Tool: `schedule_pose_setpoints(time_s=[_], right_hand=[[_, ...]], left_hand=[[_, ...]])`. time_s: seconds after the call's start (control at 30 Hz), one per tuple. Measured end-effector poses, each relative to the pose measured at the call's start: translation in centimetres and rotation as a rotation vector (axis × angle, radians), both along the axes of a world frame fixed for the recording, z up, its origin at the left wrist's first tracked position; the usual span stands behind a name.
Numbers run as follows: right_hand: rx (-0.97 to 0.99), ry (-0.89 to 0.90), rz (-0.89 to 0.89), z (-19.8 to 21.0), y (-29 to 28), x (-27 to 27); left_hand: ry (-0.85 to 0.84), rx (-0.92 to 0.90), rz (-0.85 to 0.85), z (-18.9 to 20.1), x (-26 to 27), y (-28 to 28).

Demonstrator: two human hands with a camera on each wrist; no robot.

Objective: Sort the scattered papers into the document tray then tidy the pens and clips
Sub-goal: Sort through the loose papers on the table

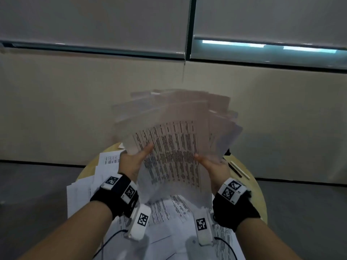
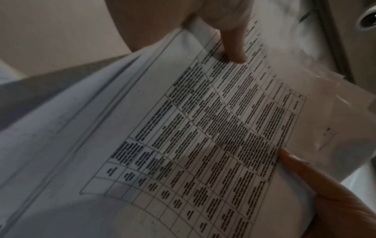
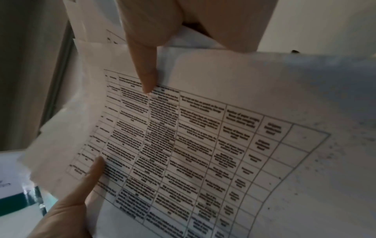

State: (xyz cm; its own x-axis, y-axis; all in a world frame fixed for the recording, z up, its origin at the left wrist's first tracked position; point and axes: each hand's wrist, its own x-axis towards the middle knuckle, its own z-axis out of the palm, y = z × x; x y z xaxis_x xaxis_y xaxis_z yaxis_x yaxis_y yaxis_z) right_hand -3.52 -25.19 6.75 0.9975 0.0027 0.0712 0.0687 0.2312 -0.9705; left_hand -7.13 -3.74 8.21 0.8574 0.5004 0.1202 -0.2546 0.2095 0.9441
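Note:
A fanned stack of printed papers (image 1: 174, 139) is held up above a round wooden table (image 1: 257, 186). My left hand (image 1: 137, 158) grips its left edge, thumb on the front sheet. My right hand (image 1: 210, 162) grips the right edge the same way. In the left wrist view my left thumb presses the top sheet (image 2: 203, 128), a printed table. In the right wrist view my right thumb lies on the same sheet (image 3: 183, 145). More loose papers (image 1: 165, 212) lie scattered on the table below. Two pens (image 1: 238, 169) lie at the table's right. No tray shows.
A beige wall (image 1: 75, 109) with closed window blinds (image 1: 93, 21) stands behind the table. A small dark object (image 1: 227, 152) peeks out behind the stack on the right. Grey floor (image 1: 33, 184) surrounds the table. Cables (image 1: 110, 239) run from the wrist cameras.

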Motion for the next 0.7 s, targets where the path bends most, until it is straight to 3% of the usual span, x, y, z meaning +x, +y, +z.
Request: schedule_pose_setpoints(time_s=[0.17, 0.4, 0.7], right_hand=[[-0.034, -0.067, 0.018, 1.0, -0.9, 0.8], [-0.123, 0.051, 0.104, -2.8, -0.5, 0.7], [-0.050, -0.054, 0.011, -0.1, 1.1, 1.6]], left_hand=[[0.030, 0.005, 0.012, 0.3, 0.8, 1.4], [0.095, -0.057, -0.071, -3.5, 0.2, 0.8], [-0.009, -0.127, 0.025, -0.6, 1.9, 0.0]])
